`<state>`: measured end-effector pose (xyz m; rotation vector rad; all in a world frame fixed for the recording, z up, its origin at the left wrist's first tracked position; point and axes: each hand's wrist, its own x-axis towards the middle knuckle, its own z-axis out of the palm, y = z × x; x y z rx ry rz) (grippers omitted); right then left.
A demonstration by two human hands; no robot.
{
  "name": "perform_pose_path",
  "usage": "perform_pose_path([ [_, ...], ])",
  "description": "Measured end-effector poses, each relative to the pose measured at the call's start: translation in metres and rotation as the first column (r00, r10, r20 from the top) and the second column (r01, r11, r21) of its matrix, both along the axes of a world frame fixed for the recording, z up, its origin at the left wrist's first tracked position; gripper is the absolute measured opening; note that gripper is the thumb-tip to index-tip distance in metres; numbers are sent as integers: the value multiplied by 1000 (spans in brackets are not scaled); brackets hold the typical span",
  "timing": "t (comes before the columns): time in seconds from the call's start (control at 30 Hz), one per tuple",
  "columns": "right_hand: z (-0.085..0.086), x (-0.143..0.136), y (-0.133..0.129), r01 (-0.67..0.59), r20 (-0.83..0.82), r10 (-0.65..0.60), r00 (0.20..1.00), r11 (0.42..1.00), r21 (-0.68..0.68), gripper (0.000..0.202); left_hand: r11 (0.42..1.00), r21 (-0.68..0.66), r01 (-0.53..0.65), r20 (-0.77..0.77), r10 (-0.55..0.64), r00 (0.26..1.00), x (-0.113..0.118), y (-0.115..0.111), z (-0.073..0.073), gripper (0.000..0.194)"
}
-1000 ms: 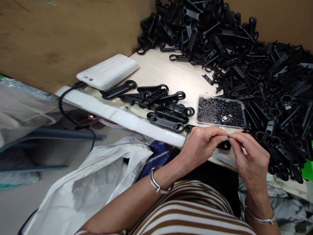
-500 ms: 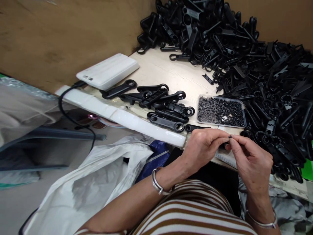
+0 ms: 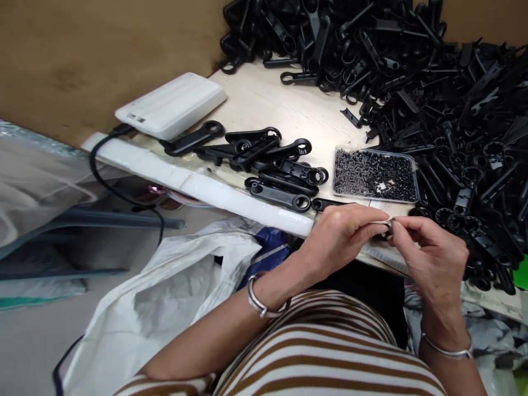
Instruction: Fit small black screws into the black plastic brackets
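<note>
Left: brown board (image 3: 82, 55) at the far left; clear plastic bag (image 3: 37, 187) below it. White box (image 3: 173, 104) on the left of the table (image 3: 264, 99); two small dark slots on its near end, marks on top too faint to read. Black cable (image 3: 97, 165) leaves that end, crosses the white edge strip (image 3: 206, 190) and hangs over the near side. Below, open white sack (image 3: 165, 297), blue bag (image 3: 270, 250) just beside it.

Centre: loose row of black handles (image 3: 280, 196) along the near edge, some overlapping; the rightmost runs partly behind the left hand (image 3: 340, 234). Left hand: thumb and forefinger pinching a tiny dark piece (image 3: 391, 221), which sits between the fingertips of both hands, over the near edge. Shape of piece too small to tell. Just beyond: clear tray (image 3: 381, 187) of small bits, grey on the left, black on the right. Pale strip (image 3: 383, 254) below the hands, partly covered; faint marks, unreadable.

Right: right hand (image 3: 437, 253) also pinching at the piece, thumb against forefinger. Large heap of black parts (image 3: 412, 71) fills the far right, reaching the tray's right side. Green item (image 3: 520, 275) at the right border, cut off.
</note>
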<state>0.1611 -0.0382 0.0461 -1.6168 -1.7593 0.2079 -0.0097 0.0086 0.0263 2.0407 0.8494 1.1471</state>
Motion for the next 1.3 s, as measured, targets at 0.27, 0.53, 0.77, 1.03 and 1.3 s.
perform_pose_path([
  [0.27,-4,26,-23,4,85,4,996,995,-98,11,927,372,50,-519,163,839,-16,-17,-7,18],
  [0.53,-12,16,-24,-72,176,81,981,996,-59,11,916,401,33,-463,172,869,-10,-20,-18,33],
  [0.77,-14,19,-22,-84,219,93,971,995,-50,9,921,382,76,-449,113,886,-10,-26,-23,38],
  [1.03,-17,14,-21,-122,322,130,938,992,-44,12,928,363,87,-438,88,895,-9,-26,-25,40],
  [1.3,-15,11,-21,-164,448,187,875,982,-90,13,947,302,110,-444,37,895,-9,-28,-27,36],
])
